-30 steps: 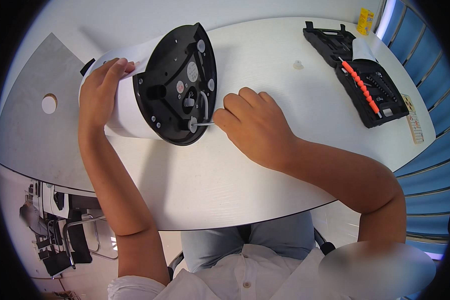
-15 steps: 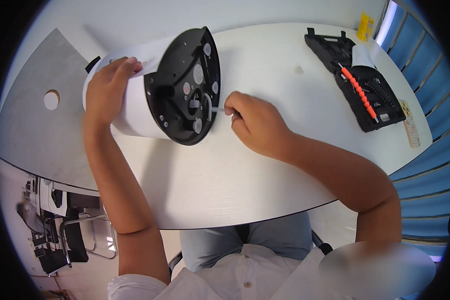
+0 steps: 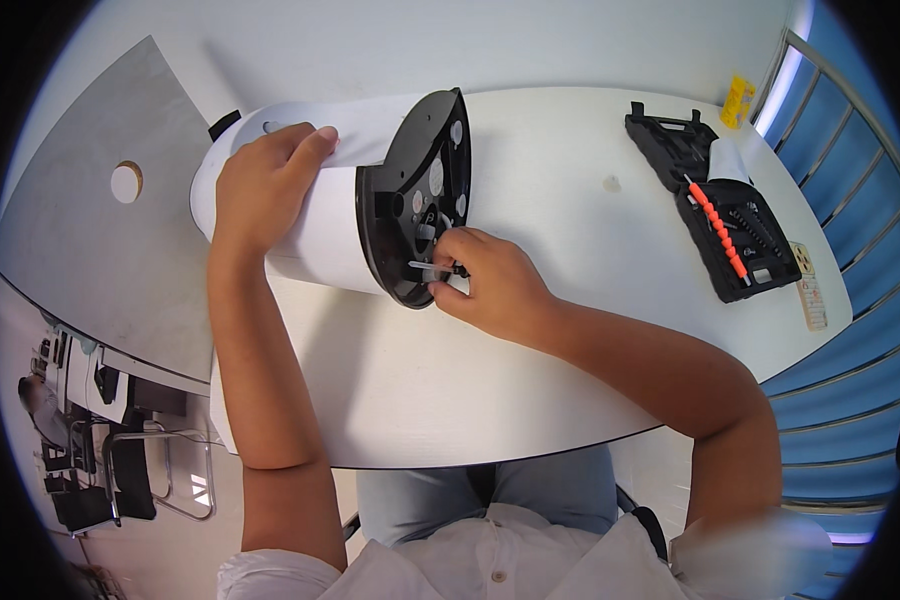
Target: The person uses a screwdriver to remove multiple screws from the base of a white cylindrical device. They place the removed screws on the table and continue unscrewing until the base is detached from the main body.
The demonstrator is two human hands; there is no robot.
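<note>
- White and roughly cylindrical, the appliance (image 3: 320, 245) lies on its side on the pale table (image 3: 530, 400), left of centre, its black base (image 3: 378, 230) facing right.
- My left hand (image 3: 260, 195) is draped unclenched over the upper part of the white body, thumb stretched toward the base.
- My right hand (image 3: 500, 285) pinches a thin, pale-shafted tool (image 3: 426, 266) between thumb and fingers, just beside the lower part of the base; I can't tell whether its tip touches.
- Well off to my right, a black tool case (image 3: 712, 250) lies spread out, an orange segmented rod (image 3: 718, 228) resting across it.
- Behind the case stands a yellow box (image 3: 737, 101).
- Between the base and the case sits a small translucent piece (image 3: 611, 184), too blurred to make out.
</note>
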